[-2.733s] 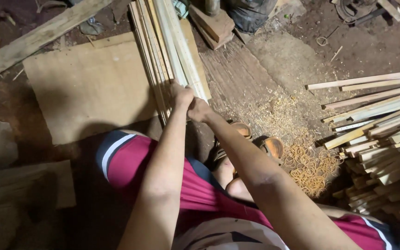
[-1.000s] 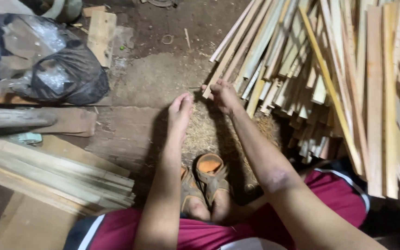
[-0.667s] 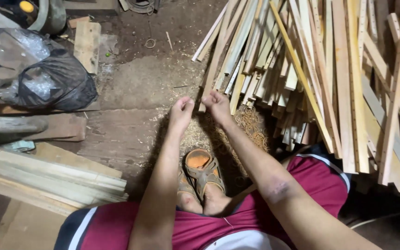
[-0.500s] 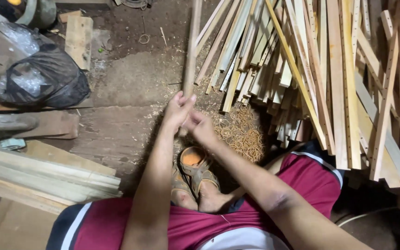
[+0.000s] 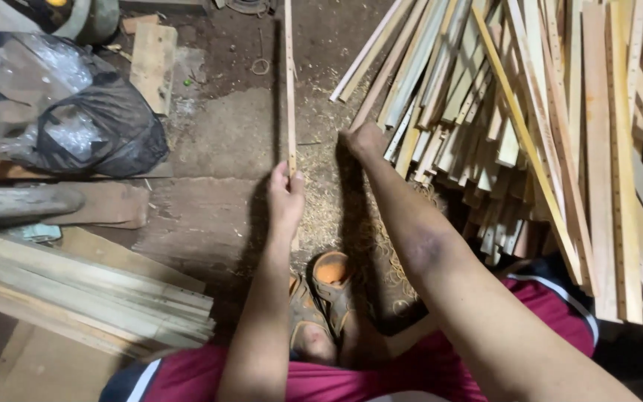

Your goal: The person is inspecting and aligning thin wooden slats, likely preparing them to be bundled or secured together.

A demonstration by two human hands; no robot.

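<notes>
Left hand: closed around the near end of a single thin wooden slat. The fingers are wrapped on the slat, thumb side up. The slat is held lengthwise away from the body, running from the hand up to the top edge of the view, over a dirt floor strewn with sawdust.

Right hand: extended to the near ends of a large pile of wooden slats. The knuckles are turned to the camera and the fingers are curled under; whether a slat is gripped cannot be told.

Pile of wooden slats: pale strips of mixed length, heaped at the right, fanned out and partly overlapping, some leaning across others.

Stack of sorted slats: laid flat and roughly parallel at the lower left, well apart from the pile, resting over a flat board.

Black plastic bag: crumpled, at the upper left, beside a short wooden offcut.

Sandals: orange-lined, worn on the feet, seen between the two forearms, just below the left hand.

Shorts: dark red with white stripe, along the bottom edge.
</notes>
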